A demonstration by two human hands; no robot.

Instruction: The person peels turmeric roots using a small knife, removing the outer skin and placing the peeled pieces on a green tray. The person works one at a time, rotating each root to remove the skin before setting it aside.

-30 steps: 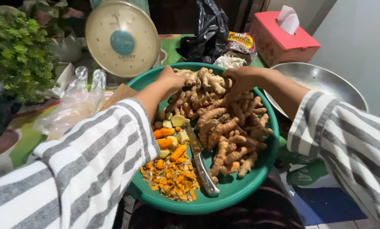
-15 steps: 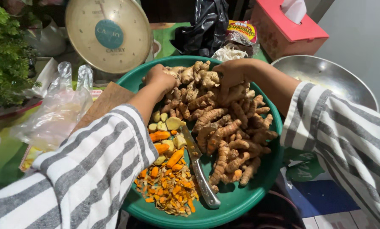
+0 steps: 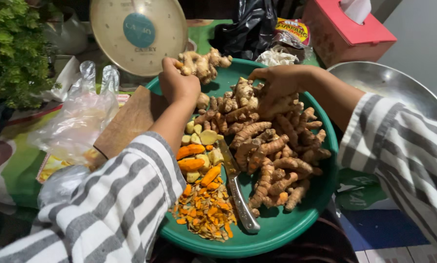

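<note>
Your left hand (image 3: 178, 85) grips a ginger root (image 3: 204, 63) at upper centre, while your right hand (image 3: 277, 85) clutches turmeric roots (image 3: 272, 146) just right.

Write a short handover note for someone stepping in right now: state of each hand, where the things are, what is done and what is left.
Left hand: lifted over the far rim of the green basin, fingers shut on a pale ginger root.
Right hand: resting in the pile of whole roots, grip unclear.
Knife: lying loose in the basin, between the pile and the cut pieces.
Done: orange and pale slices heaped on the near left side.
Left: most roots are uncut.
</note>
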